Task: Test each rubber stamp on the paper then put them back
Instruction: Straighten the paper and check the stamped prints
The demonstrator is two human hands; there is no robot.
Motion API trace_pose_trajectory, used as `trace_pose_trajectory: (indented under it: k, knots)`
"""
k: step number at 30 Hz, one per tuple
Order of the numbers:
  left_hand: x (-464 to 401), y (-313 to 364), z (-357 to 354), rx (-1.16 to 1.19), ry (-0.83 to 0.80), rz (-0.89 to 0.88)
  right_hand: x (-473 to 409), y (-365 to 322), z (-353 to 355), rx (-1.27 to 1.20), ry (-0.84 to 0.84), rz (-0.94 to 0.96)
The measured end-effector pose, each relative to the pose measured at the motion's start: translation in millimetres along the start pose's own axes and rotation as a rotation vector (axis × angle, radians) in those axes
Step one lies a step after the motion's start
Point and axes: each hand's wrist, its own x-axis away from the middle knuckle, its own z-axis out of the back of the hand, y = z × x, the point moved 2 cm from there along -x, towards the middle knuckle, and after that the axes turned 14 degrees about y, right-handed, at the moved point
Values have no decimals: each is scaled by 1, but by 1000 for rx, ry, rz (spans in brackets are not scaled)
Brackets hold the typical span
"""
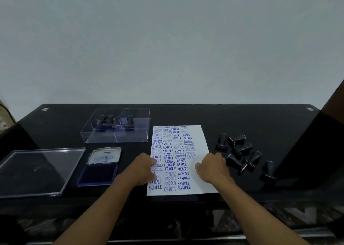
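The white sheet of paper [181, 159], crowded with blue stamped words, lies flat on the black surface [232, 118]. The left hand [143, 167] rests on its left edge with fingers spread fairly flat, holding nothing. The right hand [212, 167] sits at the paper's right edge, fingers loosely curled; whether they touch the nearest stamp cannot be told. Just right of that hand lies a loose heap of black-handled rubber stamps [242, 154], dark against the surface and hard to count. Far left of the paper, the clear plastic box [119, 135] holds four more stamps [113, 122], blurred behind its wall. Nearer stand the open blue ink pad [99, 172] and a clear lid [40, 170].
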Motion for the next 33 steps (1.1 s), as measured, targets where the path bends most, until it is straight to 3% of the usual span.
trace_pose_trajectory:
  k: [5, 16, 23, 27, 33]
  knots:
    - [1, -2, -2, 65, 48, -16, -5, -3, -5, -79, 2, -12]
    - [3, -7, -4, 101, 39, 14, -36, 5, 8, -774, -39, -410]
    - [2, -11, -7, 139, 45, 36, -37, 15, 3, -540, -50, -189]
    - [2, -15, -7, 212, 75, 52, -31, 17, 6, -591, -22, -71]
    - [6, -3, -5, 681, 192, 338, -13, 20, 24, -798, 103, 103]
